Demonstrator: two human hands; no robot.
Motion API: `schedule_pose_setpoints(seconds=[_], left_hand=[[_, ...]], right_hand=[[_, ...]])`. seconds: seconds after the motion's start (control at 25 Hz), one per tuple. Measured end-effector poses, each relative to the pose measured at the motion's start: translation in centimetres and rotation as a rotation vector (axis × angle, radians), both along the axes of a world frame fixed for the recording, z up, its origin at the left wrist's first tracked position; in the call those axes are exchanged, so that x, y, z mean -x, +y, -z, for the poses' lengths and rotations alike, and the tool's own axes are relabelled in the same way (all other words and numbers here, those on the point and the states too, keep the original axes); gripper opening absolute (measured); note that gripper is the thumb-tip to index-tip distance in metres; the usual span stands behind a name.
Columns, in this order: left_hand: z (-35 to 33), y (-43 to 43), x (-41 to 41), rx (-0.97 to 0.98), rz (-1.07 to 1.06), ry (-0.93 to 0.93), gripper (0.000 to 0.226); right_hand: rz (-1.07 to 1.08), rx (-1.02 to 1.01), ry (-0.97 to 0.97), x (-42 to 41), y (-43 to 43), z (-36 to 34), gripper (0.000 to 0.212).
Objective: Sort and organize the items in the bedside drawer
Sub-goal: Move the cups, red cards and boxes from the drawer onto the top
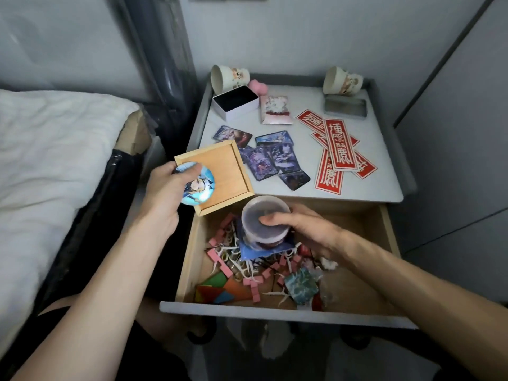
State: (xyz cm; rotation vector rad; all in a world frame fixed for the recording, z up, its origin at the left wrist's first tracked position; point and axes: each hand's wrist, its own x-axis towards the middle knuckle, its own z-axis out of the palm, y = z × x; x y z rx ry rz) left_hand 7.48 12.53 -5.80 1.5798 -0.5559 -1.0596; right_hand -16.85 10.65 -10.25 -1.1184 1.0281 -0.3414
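Sorting is judged to be partway done: trading cards (pixel 275 158) and red paper slips (pixel 339 144) are already laid out on the tabletop (pixel 382 127), while floss picks (pixel 233 257), pink blocks (pixel 217 254) and coloured flat shapes (pixel 217 291) are left mixed in the open drawer (pixel 275 312).

A round picture badge (pixel 196 185) is pinched at its edge by the left grip (pixel 165 188), face up. It is held over the near left part of a shallow wooden tray (pixel 228 171), which sits at the front left corner of the tabletop. The bare floor of the tray lies beyond the badge and to its right, so only a short push forward is judged to be needed. The badge is round, so no long axis has to be lined up.

A translucent round tub (pixel 265 220) is held by the right grip (pixel 299 229), fingers curled across its upper face; the thumb is hidden. The tub is kept above the back of the drawer, just beside the tray's near corner. For the tray, the left grip is plainly the nearer.
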Motion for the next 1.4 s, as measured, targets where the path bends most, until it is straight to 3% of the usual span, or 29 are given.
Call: schedule_pose_setpoints(seconds=[0.2, 0.32, 0.48, 0.64, 0.8, 0.92, 1.04, 1.12, 1.24, 1.4], left_hand=[[-2.5, -3.0, 4.8, 0.058, 0.079, 0.143, 0.016], [-3.5, -5.3, 7.5, 0.043, 0.112, 0.12, 0.028], [-3.5, -8.1, 10.7, 0.015, 0.139, 0.116, 0.019], [-2.9, -9.5, 11.8, -0.036, 0.113, 0.089, 0.014], [-2.0, -10.3, 11.9, -0.076, 0.129, 0.083, 0.013], [-1.6, -10.9, 11.9, -0.097, 0.123, 0.12, 0.013], [-1.7, -11.4, 11.6, -0.101, 0.104, 0.163, 0.011], [-1.8, -12.1, 10.9, -0.108, 0.09, 0.202, 0.008], [-1.4, -14.0, 8.7, -0.104, 0.038, 0.279, 0.008], [-0.3, -16.3, 6.3, -0.113, 0.001, 0.327, 0.011]], right_hand=[[0.132, 0.064, -0.116, 8.6, -1.5, -5.4, 0.042], [0.376, 0.118, -0.096, 12.4, -5.9, -6.6, 0.045], [0.668, 0.063, -0.039, 14.7, -11.6, -6.3, 0.049], [0.443, 0.178, 0.272, 14.6, -13.8, -5.6, 0.056], [0.54, 0.606, 0.681, 13.5, -13.6, -4.8, 0.051], [0.44, 0.85, 0.897, 12.5, -13.6, -4.2, 0.065], [0.311, 0.835, 0.981, 12.0, -14.1, -3.6, 0.081], [0.327, 0.884, 1.001, 11.5, -14.6, -3.7, 0.08], [0.313, 0.981, 0.848, 9.0, -16.8, -5.1, 0.074], [0.269, 0.879, 0.652, 4.0, -23.8, -6.5, 0.081]])
